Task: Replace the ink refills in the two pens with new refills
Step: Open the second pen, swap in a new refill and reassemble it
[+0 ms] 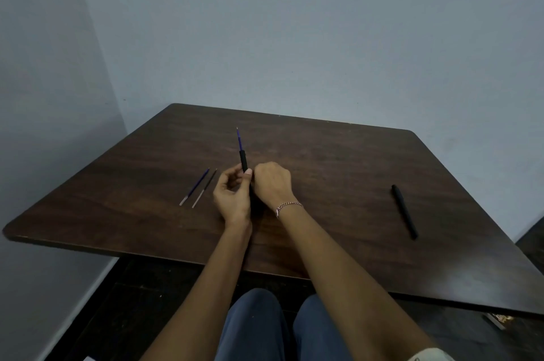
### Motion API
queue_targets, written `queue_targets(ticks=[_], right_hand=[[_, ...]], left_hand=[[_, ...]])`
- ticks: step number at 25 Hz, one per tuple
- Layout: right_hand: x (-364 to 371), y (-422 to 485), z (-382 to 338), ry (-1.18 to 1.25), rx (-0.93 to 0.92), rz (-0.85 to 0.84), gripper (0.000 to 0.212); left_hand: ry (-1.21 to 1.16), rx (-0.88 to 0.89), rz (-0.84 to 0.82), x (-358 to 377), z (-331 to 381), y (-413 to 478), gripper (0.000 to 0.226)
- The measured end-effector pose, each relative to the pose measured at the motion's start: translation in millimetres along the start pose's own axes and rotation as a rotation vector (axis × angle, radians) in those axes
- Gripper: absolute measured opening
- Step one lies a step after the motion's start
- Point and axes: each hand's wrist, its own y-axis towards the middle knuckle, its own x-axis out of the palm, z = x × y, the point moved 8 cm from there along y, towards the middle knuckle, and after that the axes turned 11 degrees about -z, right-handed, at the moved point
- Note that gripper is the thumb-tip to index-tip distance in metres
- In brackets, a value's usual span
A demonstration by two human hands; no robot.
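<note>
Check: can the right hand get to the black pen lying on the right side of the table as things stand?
Probably yes, once freed. The black pen lies alone on bare table to the right, nothing between it and the right hand. But that hand is now busy at the held pen with the left hand.

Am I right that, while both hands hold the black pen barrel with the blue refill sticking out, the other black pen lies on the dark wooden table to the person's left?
Not quite: the head view shows the other black pen lying on the dark wooden table to the person's right. On the left lie two loose refills. Both hands, left hand and right hand, do hold the black pen barrel with its blue refill.
</note>
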Motion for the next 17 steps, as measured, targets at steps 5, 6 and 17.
queue_targets(ticks=[5,6,17], right_hand=[[5,-1,11,0.198,0.042,-0.042,0.020],[6,-1,16,0.257,0.057,-0.044,0.020],[32,-51,137,1.435,0.159,0.236,0.039]], left_hand=[[-0.022,0.019,0.001,0,3,-1,0.022],[-0.029,0.025,-0.004,1,3,-1,0.022],[0.061,-0.049,-0.382,37,0,-7,0.016]])
